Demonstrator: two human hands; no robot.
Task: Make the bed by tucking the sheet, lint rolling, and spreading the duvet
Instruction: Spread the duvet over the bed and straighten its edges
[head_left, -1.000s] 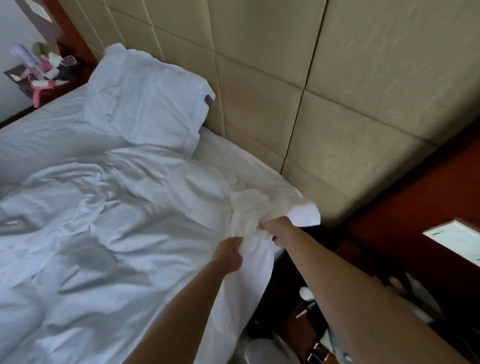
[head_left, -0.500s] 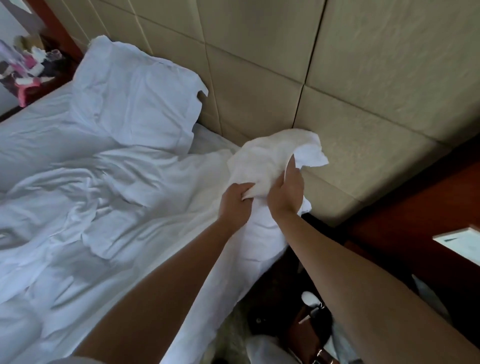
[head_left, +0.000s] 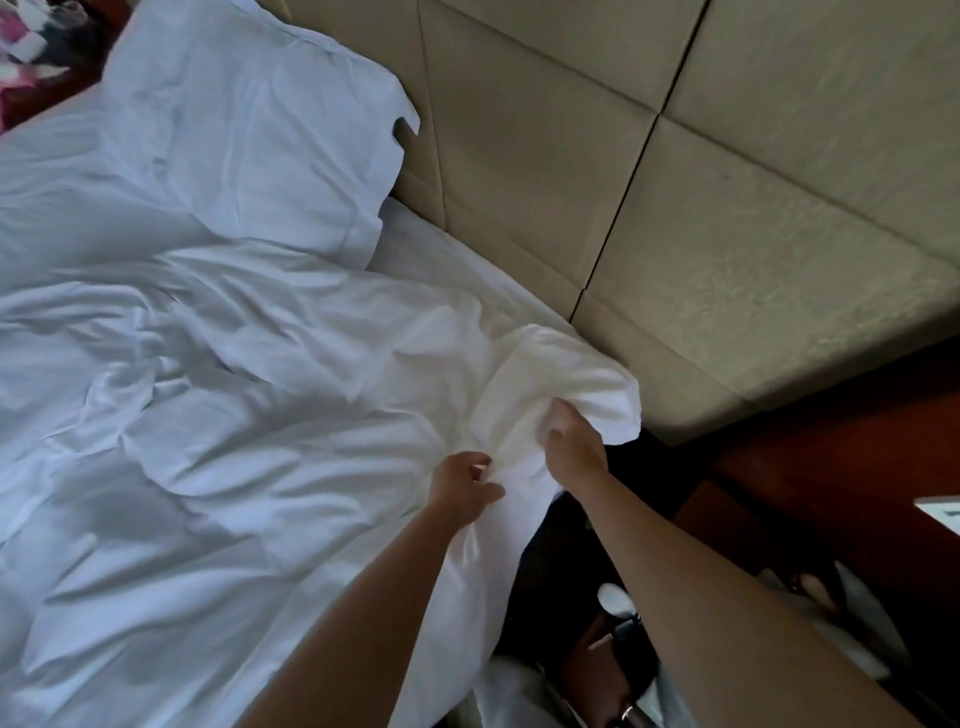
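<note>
Far left, top corner: pink and white clutter (head_left: 21, 36) on a dark surface, too blurred to identify. White pillow (head_left: 249, 130) leans against the padded beige headboard (head_left: 727, 218). Below it, white duvet (head_left: 208, 415) lies rumpled across the bed, heavy creases running toward its near right corner. A strip of fitted sheet (head_left: 447, 260) shows between pillow and headboard, flat.

Left hand (head_left: 462, 488): fingers curled, thumb and forefingers pinching a fold of duvet near the bed edge. Right hand (head_left: 571, 441): just beside the left, slightly farther up, fingers closed round the bunched duvet corner (head_left: 582, 374), which rises in a lump near the headboard's base. Both forearms extend from lower frame. Duvet edge hangs off the bed's side below the left hand.

Right of bed: dark gap, then reddish-brown wooden furniture (head_left: 831, 493). Lower right: a bag with a buckle (head_left: 623, 712) on the floor, detail unclear.
</note>
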